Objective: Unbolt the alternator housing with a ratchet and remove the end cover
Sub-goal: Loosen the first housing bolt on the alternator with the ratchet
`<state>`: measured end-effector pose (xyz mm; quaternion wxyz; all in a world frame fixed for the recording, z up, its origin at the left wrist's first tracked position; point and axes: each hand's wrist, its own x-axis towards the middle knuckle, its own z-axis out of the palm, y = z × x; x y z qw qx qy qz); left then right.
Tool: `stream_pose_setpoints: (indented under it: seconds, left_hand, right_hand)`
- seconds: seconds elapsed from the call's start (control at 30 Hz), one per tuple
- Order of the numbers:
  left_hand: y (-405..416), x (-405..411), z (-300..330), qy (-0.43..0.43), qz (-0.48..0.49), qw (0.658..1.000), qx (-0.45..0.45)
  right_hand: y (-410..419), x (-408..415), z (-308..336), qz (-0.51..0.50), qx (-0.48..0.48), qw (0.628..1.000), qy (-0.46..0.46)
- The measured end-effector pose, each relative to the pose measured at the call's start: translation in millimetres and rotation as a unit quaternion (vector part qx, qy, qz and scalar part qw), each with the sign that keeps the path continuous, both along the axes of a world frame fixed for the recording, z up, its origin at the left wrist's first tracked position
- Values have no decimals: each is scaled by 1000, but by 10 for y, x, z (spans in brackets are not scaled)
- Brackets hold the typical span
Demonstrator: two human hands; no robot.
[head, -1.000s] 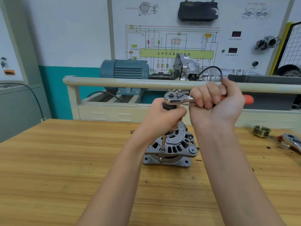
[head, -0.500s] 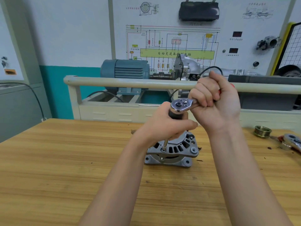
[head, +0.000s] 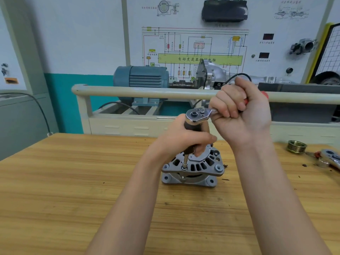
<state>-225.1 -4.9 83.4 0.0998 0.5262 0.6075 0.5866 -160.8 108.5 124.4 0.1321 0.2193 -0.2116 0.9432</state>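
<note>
A grey alternator (head: 193, 171) stands on the wooden table (head: 73, 181), end cover up. A chrome ratchet (head: 198, 114) with a red handle sits on a dark upright extension whose tip meets a bolt at the housing's left front edge (head: 184, 168). My left hand (head: 184, 138) grips the extension just under the ratchet head. My right hand (head: 241, 115) holds the red handle in a fist; only the handle's end shows past it.
A ribbed pulley (head: 296, 146) and another ratchet head (head: 331, 159) lie at the table's right edge. Behind the table stands a beige rail (head: 128, 92), a blue motor (head: 141, 77) and a wiring diagram board.
My right hand has swung the ratchet handle from pointing right to pointing further away and back. The left hand stayed on the extension, and the head turned.
</note>
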Motion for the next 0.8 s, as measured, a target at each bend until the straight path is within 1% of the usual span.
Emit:
stream_pose_setpoints:
  seconds: [0.03, 0.1, 0.17, 0.27, 0.33, 0.37, 0.4, 0.47, 0.53, 0.57, 0.63, 0.7, 0.73, 0.8]
  left_hand:
    - [23, 20, -6, -5, -2, 1000, 0]
    - [100, 48, -16, -27, 36, 999, 18]
    - [182, 65, -24, -61, 107, 990, 65]
    - [281, 65, -41, -116, 217, 957, 153]
    - [280, 63, -44, -121, 244, 946, 174]
    - [254, 45, -43, -110, 233, 952, 164]
    - [212, 27, -33, -91, 201, 965, 139]
    - [104, -13, -15, -45, 91, 992, 72]
    - [29, -24, -12, -20, 10, 999, 26]
    - [15, -15, -16, -15, -4, 1000, 16]
    - [44, 10, -24, -10, 16, 1000, 16]
    - [130, 33, -33, -24, 77, 996, 48]
    - [185, 47, -34, -42, 117, 989, 77]
    - [280, 70, -43, -80, 201, 966, 146]
  right_hand:
    - [15, -1, -3, 17, -2, 1000, 0]
    - [16, 6, 6, 13, -27, 1000, -2]
    - [-29, 24, 8, -60, -65, 996, -2]
    - [-207, 51, -22, -197, -82, 977, 7]
    - [-283, 50, -35, -226, -74, 971, 15]
    - [-279, 42, -29, -218, -66, 974, 16]
    - [-247, 35, -17, -197, -53, 979, 14]
    - [-136, 19, 13, -126, -14, 992, 8]
    - [-27, 10, 24, -45, 26, 999, 5]
    - [7, 6, 22, -15, 36, 999, 6]
    - [31, -3, 16, 20, 22, 1000, 5]
    - [17, -8, 14, 11, -32, 999, -3]
    - [-5, -4, 9, -22, -60, 998, -3]
    - [-96, 21, -8, -124, -87, 989, 2]
